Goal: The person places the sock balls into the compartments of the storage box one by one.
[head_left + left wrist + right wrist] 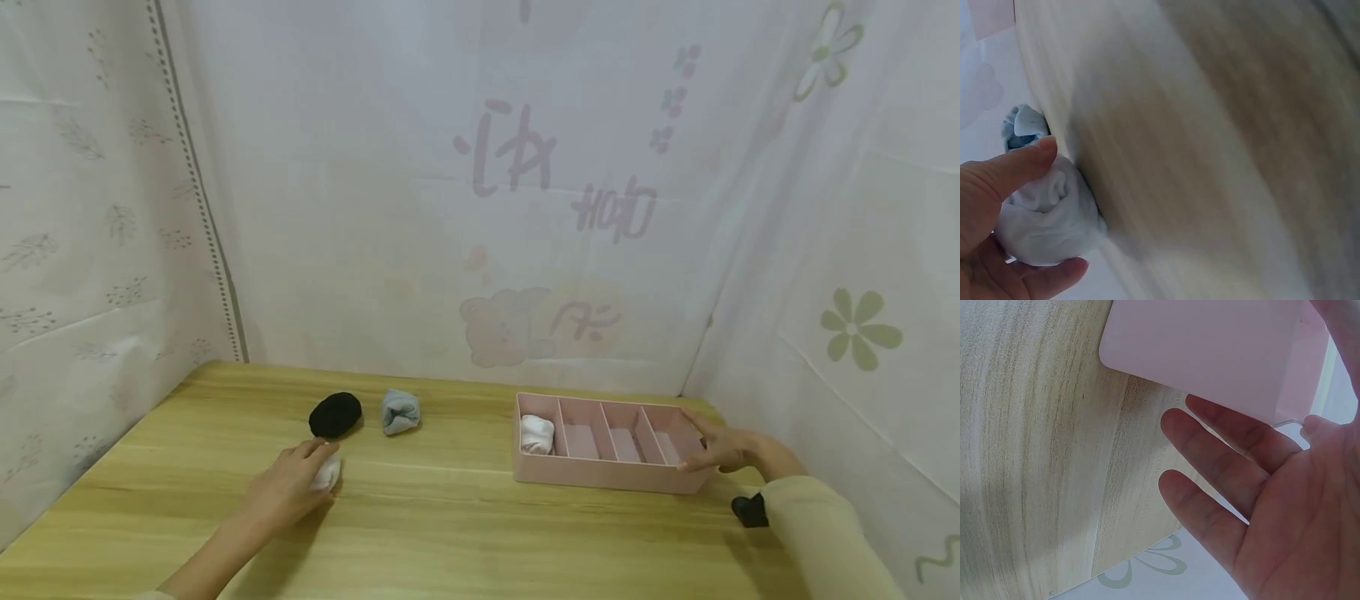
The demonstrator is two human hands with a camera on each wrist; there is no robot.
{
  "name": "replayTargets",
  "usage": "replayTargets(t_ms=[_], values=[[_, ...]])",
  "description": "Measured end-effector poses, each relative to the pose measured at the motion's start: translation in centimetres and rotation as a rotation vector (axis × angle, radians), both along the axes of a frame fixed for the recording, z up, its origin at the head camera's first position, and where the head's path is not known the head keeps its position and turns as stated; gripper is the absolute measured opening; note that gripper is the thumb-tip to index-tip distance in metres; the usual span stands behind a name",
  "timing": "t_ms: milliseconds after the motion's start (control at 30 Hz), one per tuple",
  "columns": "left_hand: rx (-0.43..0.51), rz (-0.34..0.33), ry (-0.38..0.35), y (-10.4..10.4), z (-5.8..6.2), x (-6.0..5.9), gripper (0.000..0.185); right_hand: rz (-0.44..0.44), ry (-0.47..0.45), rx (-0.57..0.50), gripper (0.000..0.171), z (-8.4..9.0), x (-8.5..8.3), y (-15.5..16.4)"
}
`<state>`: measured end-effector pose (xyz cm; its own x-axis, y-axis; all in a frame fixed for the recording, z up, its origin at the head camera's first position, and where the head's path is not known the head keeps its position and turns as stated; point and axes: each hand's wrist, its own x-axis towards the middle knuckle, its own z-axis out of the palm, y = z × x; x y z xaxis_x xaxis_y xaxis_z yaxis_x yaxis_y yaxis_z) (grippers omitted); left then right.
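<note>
- Leftmost, left hand (pixel 288 492): lies on the tabletop (pixel 420 517), thumb and fingers curled round a white sock ball (pixel 327 473); the left wrist view shows the thumb over the top and a finger beneath, a hold that looks fit for lifting.
- White sock ball: rolled tight, resting on the tabletop inside that grip.
- Black sock ball (pixel 335 414): on the tabletop just beyond the left hand, untouched.
- Grey-blue sock ball (pixel 400 412): just beside the black one, to its right, apart from the hand; also seen past the thumb in the left wrist view.
- Pink tray (pixel 600 479): right of centre, four compartments side by side; the leftmost holds a second white sock ball (pixel 537 434), the other three show only their floors.
- Right hand (pixel 723 450): fingers straight and spread, laid against the tray's right end, thumb on the rim; nothing pinched. Judged to be steadying the tray.
- Dark item (pixel 750 510): on the tabletop near the right sleeve (pixel 817 533), partly hidden; kind cannot be told.
- Backdrop: printed white cloth (pixel 465 208) behind and on both sides.
</note>
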<state>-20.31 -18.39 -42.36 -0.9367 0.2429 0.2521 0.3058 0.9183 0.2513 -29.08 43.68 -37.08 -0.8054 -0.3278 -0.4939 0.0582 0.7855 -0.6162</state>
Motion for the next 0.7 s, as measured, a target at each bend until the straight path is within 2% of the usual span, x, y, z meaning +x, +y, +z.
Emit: replayTargets(t_ms=[200, 467, 700], values=[[0.014, -0.01, -0.018, -0.3, -0.1, 0.0, 0.063, -0.02, -0.025, -0.002, 0.119, -0.1, 0.0, 0.1], [0.074, -0.036, 0.029, -0.4, 0.3, 0.0, 0.048, -0.031, -0.018, -0.018, 0.117, 0.0, 0.1, 0.1], [0.15, -0.08, 0.03, 1.3, 1.5, -0.2, 0.045, -0.046, -0.021, -0.008, 0.116, -0.1, 0.1, 0.0]])
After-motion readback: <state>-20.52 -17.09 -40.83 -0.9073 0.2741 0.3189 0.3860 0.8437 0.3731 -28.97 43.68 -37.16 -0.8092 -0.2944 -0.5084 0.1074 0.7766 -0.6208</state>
